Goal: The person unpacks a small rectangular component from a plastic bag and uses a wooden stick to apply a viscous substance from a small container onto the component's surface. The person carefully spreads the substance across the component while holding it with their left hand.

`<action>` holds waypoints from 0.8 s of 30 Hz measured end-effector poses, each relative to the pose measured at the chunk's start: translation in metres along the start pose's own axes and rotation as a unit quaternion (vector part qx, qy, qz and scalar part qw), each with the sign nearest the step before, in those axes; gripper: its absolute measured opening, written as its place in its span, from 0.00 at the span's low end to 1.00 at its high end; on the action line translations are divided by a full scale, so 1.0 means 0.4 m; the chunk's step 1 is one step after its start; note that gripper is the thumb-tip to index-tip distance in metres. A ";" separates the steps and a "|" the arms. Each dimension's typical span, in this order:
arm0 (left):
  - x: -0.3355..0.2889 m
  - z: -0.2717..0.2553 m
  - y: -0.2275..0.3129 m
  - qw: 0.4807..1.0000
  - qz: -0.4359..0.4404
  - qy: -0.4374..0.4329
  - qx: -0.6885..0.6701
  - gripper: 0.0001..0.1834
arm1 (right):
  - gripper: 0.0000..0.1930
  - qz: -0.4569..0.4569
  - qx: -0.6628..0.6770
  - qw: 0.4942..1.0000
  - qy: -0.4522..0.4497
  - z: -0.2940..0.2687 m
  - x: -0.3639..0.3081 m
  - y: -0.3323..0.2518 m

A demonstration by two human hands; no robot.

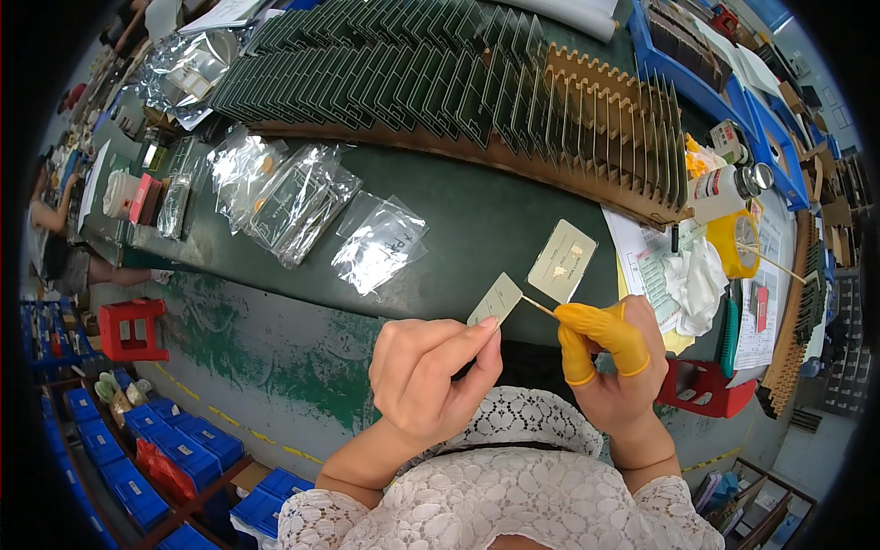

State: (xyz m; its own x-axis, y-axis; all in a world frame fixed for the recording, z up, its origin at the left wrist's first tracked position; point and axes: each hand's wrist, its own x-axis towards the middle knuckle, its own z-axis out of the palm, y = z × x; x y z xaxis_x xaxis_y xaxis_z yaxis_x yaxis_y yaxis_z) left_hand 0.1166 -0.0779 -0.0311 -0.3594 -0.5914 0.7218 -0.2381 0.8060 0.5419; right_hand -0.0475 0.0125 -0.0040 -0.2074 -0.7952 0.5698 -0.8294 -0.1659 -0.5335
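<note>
My left hand (431, 374) pinches a small pale grey-green plate (496, 301) between thumb and fingertips, tilted over the table's near edge. Yellow rubber finger cots cover the thumb and some fingers of my right hand (612, 353), which is closed on a thin wooden stick (539, 306). The stick's far end meets the right edge of the held plate; whether it has a cotton tip is too small to tell. Just beyond, a similar pale plate (562, 261) with small gold-coloured patches lies on the dark green tabletop (403, 174).
A long brown slotted rack (587, 183) of upright green boards spans the back. Clear plastic bags (380, 240) lie left of centre. At right are papers (642, 247), crumpled white tissue (694, 284), a white bottle (720, 191) and a yellow container (733, 240). Red stools (131, 328) stand below.
</note>
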 end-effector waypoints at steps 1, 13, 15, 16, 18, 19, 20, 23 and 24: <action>-0.001 0.000 0.000 1.000 0.000 0.000 0.000 0.19 | 0.16 -0.001 -0.001 1.000 -0.002 0.000 0.000 -0.001; -0.002 -0.001 -0.002 1.000 -0.001 0.000 0.001 0.19 | 0.16 -0.011 -0.003 1.000 -0.013 0.000 -0.002 -0.005; -0.002 0.000 -0.002 1.000 0.000 0.001 0.001 0.19 | 0.16 -0.015 -0.003 1.000 -0.013 0.001 -0.003 -0.004; -0.001 0.000 -0.002 1.000 0.000 0.001 0.001 0.19 | 0.17 -0.018 -0.002 1.000 -0.012 0.002 -0.007 -0.004; -0.002 -0.001 -0.003 1.000 0.002 0.001 0.005 0.19 | 0.17 -0.020 -0.002 1.000 -0.014 0.003 -0.008 -0.005; -0.003 -0.001 -0.004 1.000 0.005 0.001 0.009 0.19 | 0.17 -0.018 -0.005 1.000 -0.016 0.001 -0.007 -0.007; -0.003 -0.002 -0.004 1.000 0.007 0.000 0.013 0.19 | 0.17 -0.016 -0.007 1.000 -0.017 -0.002 -0.005 -0.008; -0.004 -0.004 -0.004 1.000 0.009 -0.005 0.017 0.19 | 0.16 -0.001 -0.015 1.000 -0.017 -0.005 -0.002 -0.009; -0.004 -0.004 -0.005 1.000 0.011 -0.003 0.016 0.19 | 0.16 -0.004 -0.011 1.000 -0.019 -0.004 -0.002 -0.008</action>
State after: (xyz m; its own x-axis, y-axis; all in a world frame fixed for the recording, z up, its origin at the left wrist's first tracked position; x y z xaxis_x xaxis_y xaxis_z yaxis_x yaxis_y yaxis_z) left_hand 0.1189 -0.0785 -0.0326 -0.3708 -0.5733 0.7306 -0.2593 0.8193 0.5113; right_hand -0.0454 0.0145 -0.0017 -0.1817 -0.8153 0.5498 -0.8417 -0.1601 -0.5156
